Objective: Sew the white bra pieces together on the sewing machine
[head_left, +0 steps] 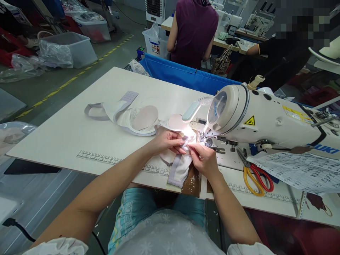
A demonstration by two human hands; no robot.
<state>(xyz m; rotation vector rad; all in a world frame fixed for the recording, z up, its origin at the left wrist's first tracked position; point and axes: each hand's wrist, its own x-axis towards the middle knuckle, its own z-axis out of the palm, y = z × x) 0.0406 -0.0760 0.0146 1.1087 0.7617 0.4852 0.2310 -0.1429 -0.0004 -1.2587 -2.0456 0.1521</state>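
A pale bra (145, 118) with pinkish cups and light grey edging stretches across the white sewing table (63, 124). Its one end, with a hook-and-eye strip, lies at the far left; the other end hangs toward the table's front edge. My left hand (170, 141) pinches the fabric just left of the lit needle area. Close beside it, my right hand (204, 157) grips the same fabric between thumb and fingers. Both hands are in front of the head of a white sewing machine (239, 109), whose lamp washes out detail at the needle.
Scissors with yellow and red handles (257, 179) lie right of my right hand, near printed paper sheets (294, 170). Ruler markings (98, 157) run along the front edge. Behind the table hangs a blue cloth bin (172, 69). A person in a purple top (196, 32) and another in dark clothes sit beyond.
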